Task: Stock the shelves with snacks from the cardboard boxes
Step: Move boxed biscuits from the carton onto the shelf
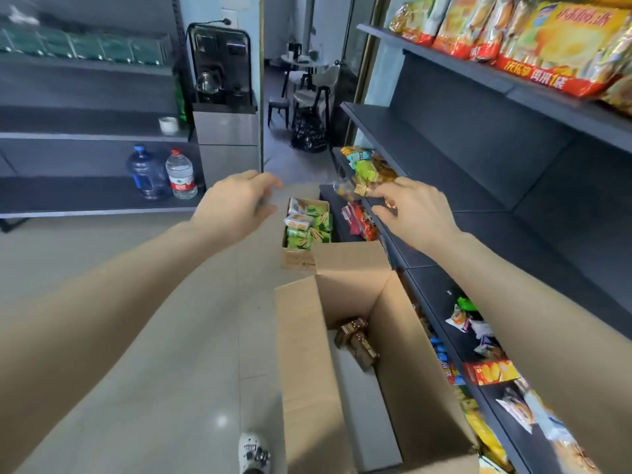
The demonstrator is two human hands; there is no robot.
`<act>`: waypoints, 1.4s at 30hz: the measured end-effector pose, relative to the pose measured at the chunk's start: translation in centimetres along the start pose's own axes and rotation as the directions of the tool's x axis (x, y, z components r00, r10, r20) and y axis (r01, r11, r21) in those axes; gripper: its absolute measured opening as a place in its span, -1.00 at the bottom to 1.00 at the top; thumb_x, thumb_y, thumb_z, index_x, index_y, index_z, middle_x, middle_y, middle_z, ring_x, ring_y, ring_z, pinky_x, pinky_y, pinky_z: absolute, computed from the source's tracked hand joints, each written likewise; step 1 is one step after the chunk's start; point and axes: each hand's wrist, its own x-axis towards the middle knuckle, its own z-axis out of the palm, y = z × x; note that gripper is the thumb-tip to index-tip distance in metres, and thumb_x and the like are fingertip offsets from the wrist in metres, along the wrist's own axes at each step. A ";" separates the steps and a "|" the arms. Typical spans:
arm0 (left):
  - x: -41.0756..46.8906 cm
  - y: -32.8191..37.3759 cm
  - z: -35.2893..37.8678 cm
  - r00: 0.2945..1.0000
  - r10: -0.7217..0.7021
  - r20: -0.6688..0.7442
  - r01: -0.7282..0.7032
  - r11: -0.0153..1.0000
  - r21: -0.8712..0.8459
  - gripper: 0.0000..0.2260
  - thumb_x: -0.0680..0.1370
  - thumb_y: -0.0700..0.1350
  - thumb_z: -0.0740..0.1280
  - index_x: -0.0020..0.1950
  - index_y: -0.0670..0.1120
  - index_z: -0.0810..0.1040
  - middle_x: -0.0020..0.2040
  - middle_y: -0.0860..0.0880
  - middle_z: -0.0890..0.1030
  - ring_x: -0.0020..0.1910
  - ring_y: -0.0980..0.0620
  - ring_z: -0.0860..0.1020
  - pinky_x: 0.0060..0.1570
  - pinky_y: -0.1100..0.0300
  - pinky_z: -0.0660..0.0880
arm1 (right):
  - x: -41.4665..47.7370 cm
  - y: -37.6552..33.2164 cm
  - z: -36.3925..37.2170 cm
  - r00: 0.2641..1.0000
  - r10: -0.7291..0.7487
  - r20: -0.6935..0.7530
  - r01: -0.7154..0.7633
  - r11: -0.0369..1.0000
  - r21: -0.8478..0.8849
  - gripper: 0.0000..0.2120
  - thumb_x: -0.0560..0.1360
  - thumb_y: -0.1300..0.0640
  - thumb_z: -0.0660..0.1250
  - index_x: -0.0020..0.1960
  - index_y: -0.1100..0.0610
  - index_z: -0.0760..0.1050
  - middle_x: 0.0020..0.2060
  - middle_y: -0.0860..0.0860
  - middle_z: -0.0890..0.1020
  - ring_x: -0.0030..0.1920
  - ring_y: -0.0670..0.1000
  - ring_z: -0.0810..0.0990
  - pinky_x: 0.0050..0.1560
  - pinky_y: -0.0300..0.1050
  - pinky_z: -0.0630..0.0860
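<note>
Both forearms stretch over the near cardboard box (301,354), with a few brown packets (355,340) inside. Left hand (239,203) loose, empty. Right hand (415,212) half-curled at the shelf packets (371,172); can't tell if it's pinching one. Far box (297,260) of green packs (307,224) sits ahead between the hands, left nearer, long axis pointing away. Dark shelf (444,155), tiled floor (171,302).

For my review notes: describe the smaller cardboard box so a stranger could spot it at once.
Find the dark shelving along the right wall; two cardboard boxes stand on the floor beside it. Beyond the big open box sits the smaller box. It alone is packed with green packets; the big one holds a few brown packets.
</note>
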 end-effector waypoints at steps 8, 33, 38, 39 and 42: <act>11.2 -13.9 4.6 0.998 -0.031 0.047 0.032 0.999 -0.012 -0.65 0.51 -0.10 0.43 0.29 -0.02 0.51 0.07 -0.06 0.60 -0.02 -0.17 0.58 -0.03 -0.09 0.55 | 14.5 -1.7 10.7 0.999 -0.001 0.033 -0.001 0.999 0.036 -0.77 0.51 0.05 0.43 0.13 0.08 0.62 -0.04 0.09 0.66 -0.09 0.22 0.63 -0.25 -0.07 0.40; 56.2 -46.5 30.6 0.880 0.110 0.462 -0.046 0.988 -0.147 -0.61 0.54 -0.09 0.40 0.36 -0.01 0.47 0.15 -0.06 0.55 0.07 -0.17 0.57 0.07 -0.06 0.51 | 53.3 6.1 46.7 0.818 0.418 0.394 -0.456 0.890 0.001 -0.64 0.55 0.03 0.37 0.32 0.06 0.52 0.14 0.11 0.60 0.08 0.21 0.61 -0.10 0.00 0.48; 63.9 -49.1 39.5 0.822 0.147 0.550 -0.067 0.984 -0.163 -0.56 0.52 -0.06 0.42 0.40 0.01 0.45 0.21 -0.08 0.52 0.03 -0.20 0.59 0.06 -0.12 0.53 | 56.9 11.0 55.2 0.714 0.519 0.470 -0.589 0.808 0.003 -0.60 0.58 0.02 0.34 0.40 0.03 0.46 0.25 0.08 0.56 0.15 0.17 0.59 0.00 -0.02 0.51; 65.6 -49.5 41.4 0.812 0.157 0.562 -0.074 0.983 -0.167 -0.56 0.52 -0.07 0.42 0.40 0.02 0.45 0.22 -0.09 0.52 0.03 -0.20 0.59 0.07 -0.11 0.53 | 57.7 12.1 57.1 0.699 0.531 0.479 -0.610 0.793 0.012 -0.59 0.57 0.03 0.35 0.41 0.02 0.46 0.26 0.09 0.55 0.17 0.17 0.58 0.05 0.01 0.52; 70.3 -50.5 47.1 0.777 0.169 0.606 -0.084 0.982 -0.167 -0.54 0.52 -0.08 0.43 0.40 0.02 0.44 0.24 -0.11 0.51 0.07 -0.20 0.58 0.09 -0.09 0.51 | 59.9 15.1 62.8 0.627 0.566 0.535 -0.679 0.734 0.019 -0.56 0.57 0.06 0.36 0.42 0.05 0.42 0.26 0.11 0.55 0.17 0.19 0.58 0.10 0.09 0.56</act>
